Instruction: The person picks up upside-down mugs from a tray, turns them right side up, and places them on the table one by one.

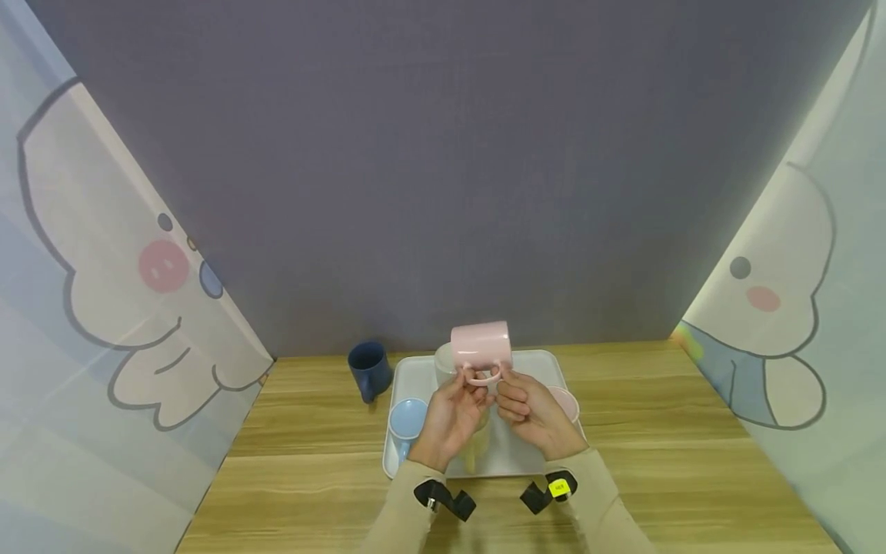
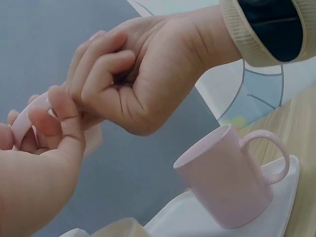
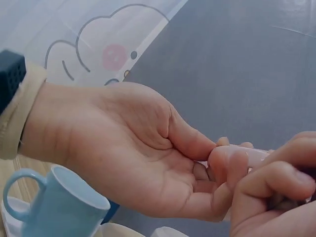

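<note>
Both hands hold a pink mug [image 1: 481, 342] up over the white tray, the mug lying on its side in the air with its handle toward the person. My left hand [image 1: 450, 422] pinches the handle's left end. From the other side, my right hand [image 1: 538, 412] grips the handle's right end with curled fingers. In the left wrist view the pink handle [image 2: 22, 126] shows between the left fingers, while the right hand [image 2: 143, 81] hides much of the mug. The right wrist view shows only a pink strip of handle [image 3: 249, 157] between the hands.
The white tray [image 1: 512, 462] carries a light blue mug [image 1: 408, 418] at left, a white mug [image 1: 444, 368] behind, a pale yellow mug [image 1: 476, 450] below the hands and another pink mug [image 2: 229, 180] at right. A navy mug [image 1: 371, 371] stands on the wooden table [image 1: 304, 438], left of the tray.
</note>
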